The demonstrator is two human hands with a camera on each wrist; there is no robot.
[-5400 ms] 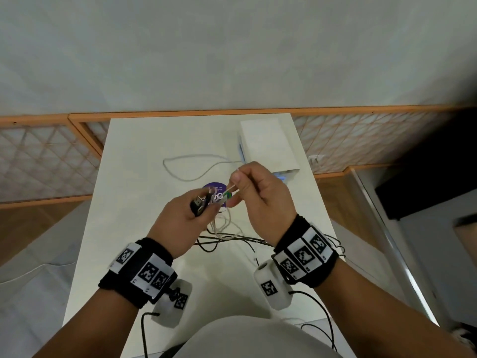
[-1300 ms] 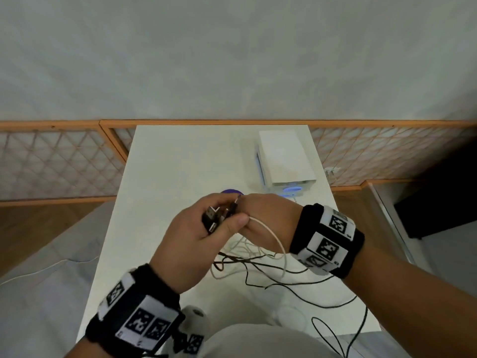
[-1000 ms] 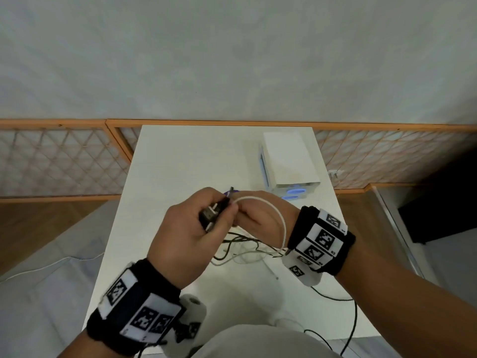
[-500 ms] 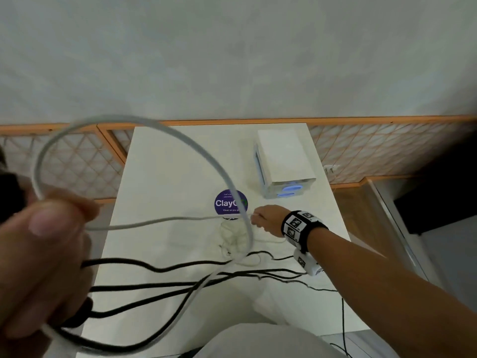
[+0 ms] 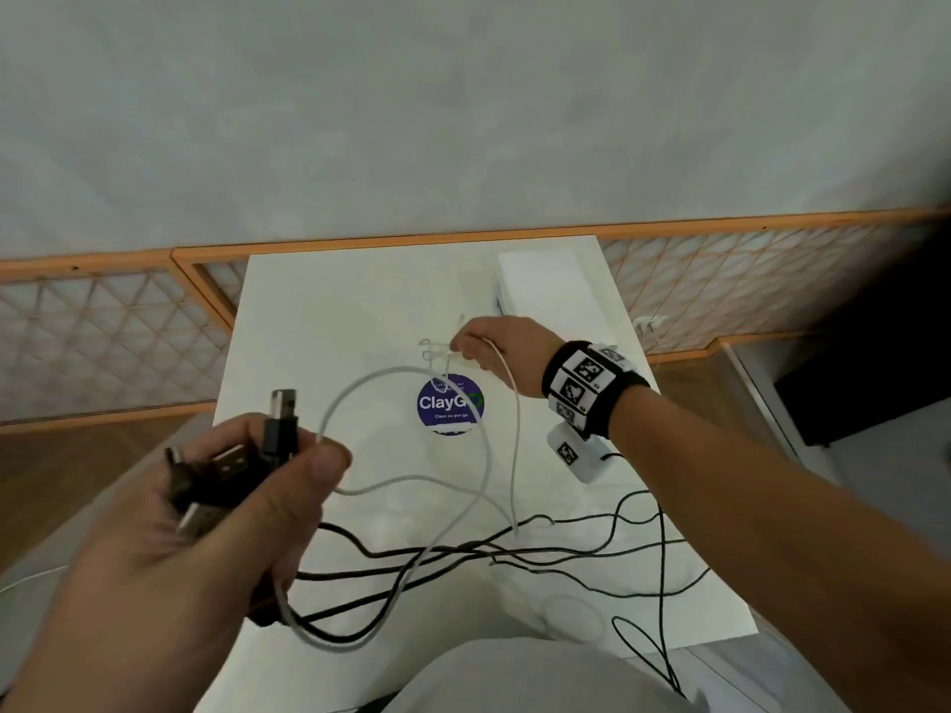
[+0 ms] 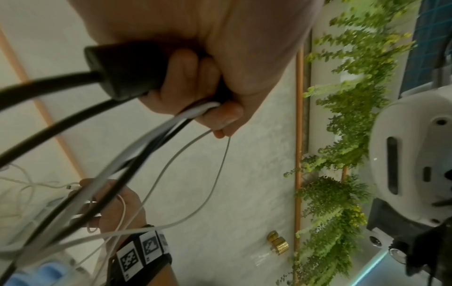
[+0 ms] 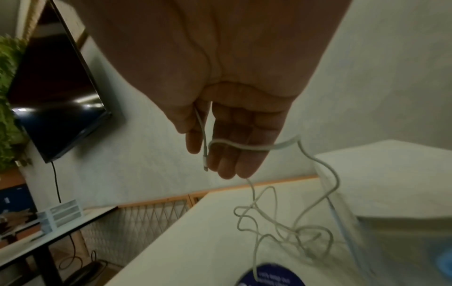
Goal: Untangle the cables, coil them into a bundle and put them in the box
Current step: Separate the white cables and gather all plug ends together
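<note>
My left hand point(image 5: 288, 455) is raised near the camera and grips several black USB plugs point(image 5: 231, 470) together with a white cable point(image 5: 406, 373) that loops out from it. In the left wrist view the fingers curl round a black plug point(image 6: 127, 73) and the white cable point(image 6: 146, 147). Black cables point(image 5: 463, 553) trail from that hand across the table point(image 5: 319, 311). My right hand point(image 5: 460, 347) is held above the table beside the white box point(image 5: 556, 295). It pinches the thin white cable's plug end point(image 7: 205, 160) between thumb and fingers, and a loose tangle point(image 7: 281, 222) hangs below.
A round purple sticker point(image 5: 450, 403) marks the table's middle. The table's right edge point(image 5: 720, 532) has black leads hanging over it. A wood-framed lattice screen point(image 5: 103, 342) stands behind the table, and a dark screen point(image 7: 56, 96) hangs on the wall at left.
My left hand has dropped away from the camera with its plugs and cable loop. My right hand has lifted the thin white cable end off the table, beyond the sticker toward the box.
</note>
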